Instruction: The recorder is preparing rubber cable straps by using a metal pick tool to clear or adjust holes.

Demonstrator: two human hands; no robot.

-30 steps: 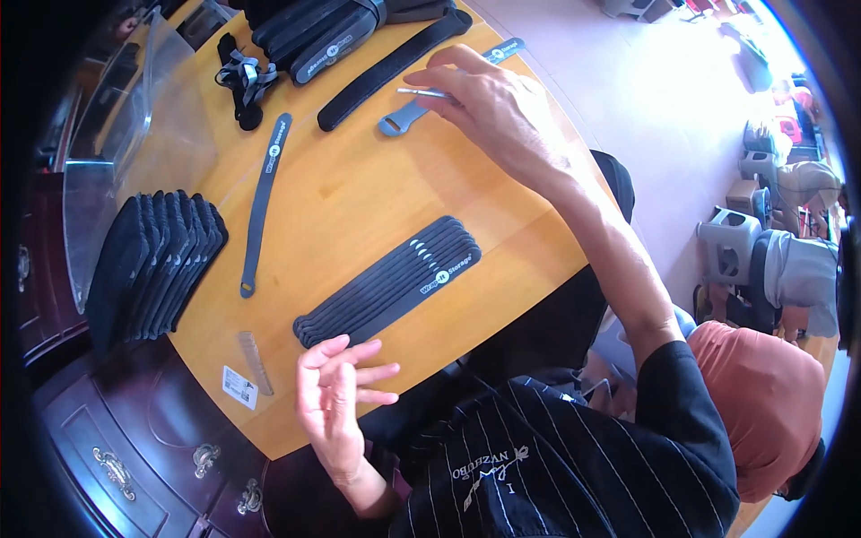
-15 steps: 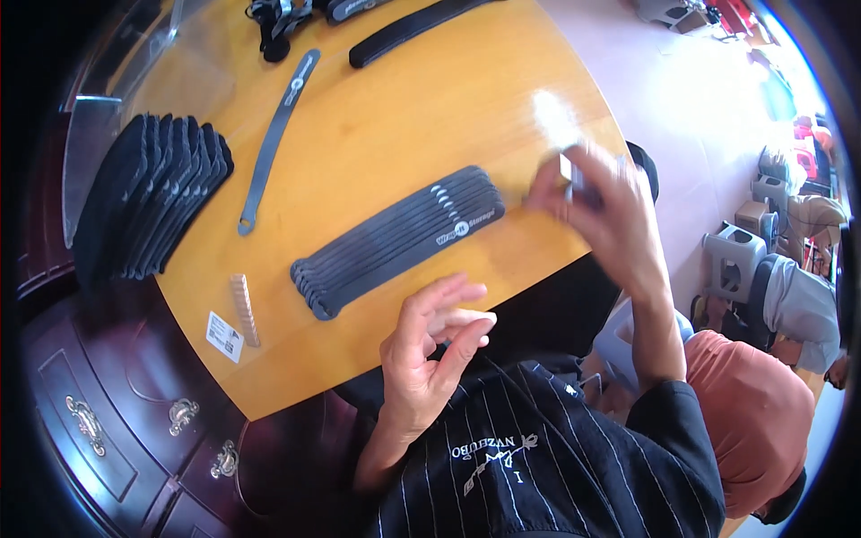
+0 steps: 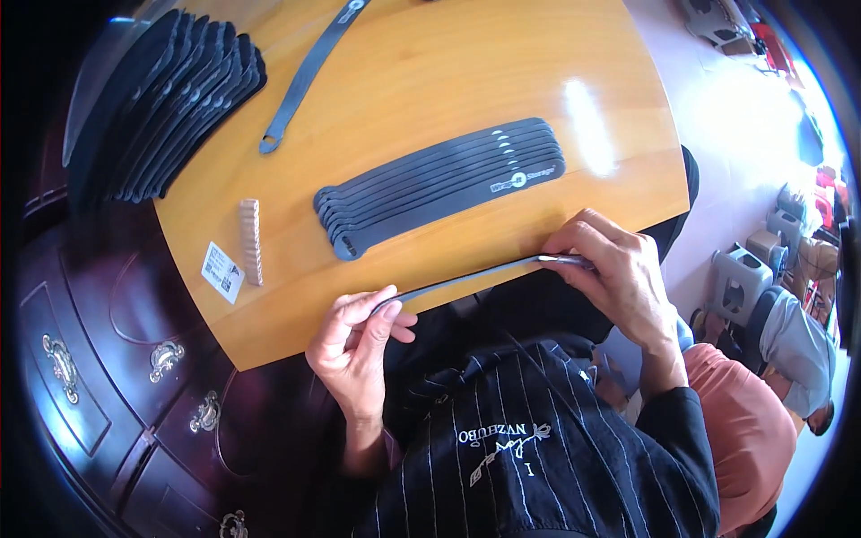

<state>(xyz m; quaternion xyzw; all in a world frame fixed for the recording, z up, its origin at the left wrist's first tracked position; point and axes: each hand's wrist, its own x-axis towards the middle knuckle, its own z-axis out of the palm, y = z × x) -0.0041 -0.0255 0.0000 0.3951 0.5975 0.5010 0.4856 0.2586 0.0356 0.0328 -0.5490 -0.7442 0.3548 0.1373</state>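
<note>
A thin dark grey strap (image 3: 471, 277) is stretched edge-on between my hands, above the table's near edge. My left hand (image 3: 352, 348) pinches its left end between thumb and fingertips. At the other end, my right hand (image 3: 621, 280) grips the strap; a small pale, shiny bit shows at those fingertips, too small to name. Just beyond lies a fanned row of overlapping grey straps (image 3: 430, 193) with white print, their rounded ends to the left. A single grey strap (image 3: 309, 81) with a hole at one end lies farther back.
Folded black pieces (image 3: 179, 108) are stacked at the table's left side. Near the left edge lie a narrow pinkish ribbed strip (image 3: 252, 242) and a white printed label (image 3: 221, 273). Dark drawers with metal handles (image 3: 167, 361) stand at left. Another person in a salmon top (image 3: 744, 430) is at right.
My left hand, empty before, now pinches a strap end. My right hand has come down from the table's right side and holds the other end. The view has shifted, so table items appear higher.
</note>
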